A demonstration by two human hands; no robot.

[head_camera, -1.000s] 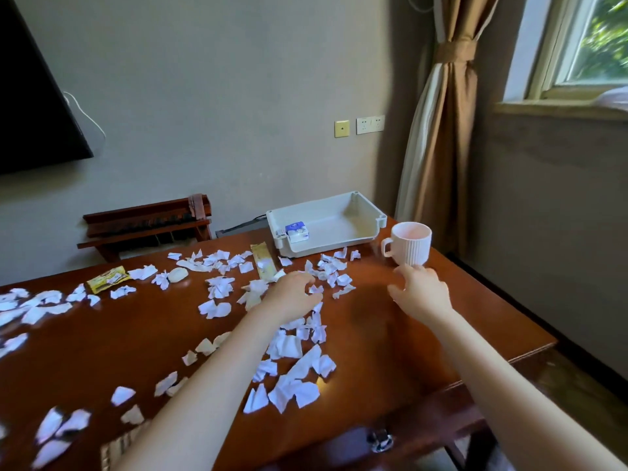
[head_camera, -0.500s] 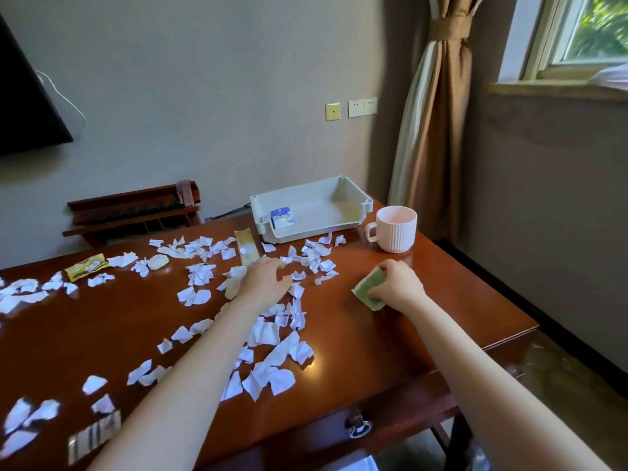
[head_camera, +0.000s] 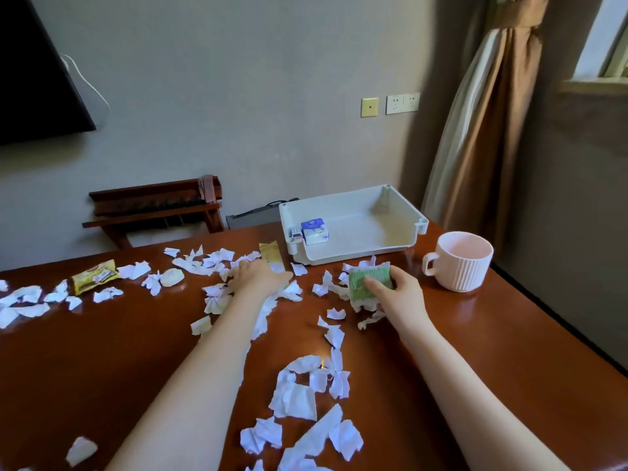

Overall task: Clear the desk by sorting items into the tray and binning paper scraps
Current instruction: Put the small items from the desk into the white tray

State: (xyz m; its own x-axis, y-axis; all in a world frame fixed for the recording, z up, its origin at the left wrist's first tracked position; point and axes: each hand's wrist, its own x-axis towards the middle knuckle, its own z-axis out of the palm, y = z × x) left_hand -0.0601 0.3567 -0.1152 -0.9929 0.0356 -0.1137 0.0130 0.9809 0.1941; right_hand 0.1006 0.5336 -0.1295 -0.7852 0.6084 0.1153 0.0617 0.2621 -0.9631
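Observation:
My right hand (head_camera: 396,292) grips a green sachet (head_camera: 365,283) just above the desk, in front of the white tray (head_camera: 353,258). The tray stands at the desk's far edge and holds a small blue-and-white carton (head_camera: 315,231) at its left end. My left hand (head_camera: 260,277) lies palm down among white paper scraps (head_camera: 217,294), fingers reaching toward a gold sachet (head_camera: 270,254) left of the tray; what its fingers touch is hidden. More torn scraps (head_camera: 299,399) are strewn across the brown desk (head_camera: 102,351).
A pink ribbed mug (head_camera: 460,261) stands right of the tray near the desk's right edge. A yellow snack packet (head_camera: 94,276) and a pale round lump (head_camera: 172,277) lie at the left. A wooden rack (head_camera: 153,207) stands behind the desk; a curtain (head_camera: 482,124) hangs at the right.
My right hand picked up the green sachet near the mug and carried it left toward the tray. My left hand slid farther forward over the scraps toward the gold sachet.

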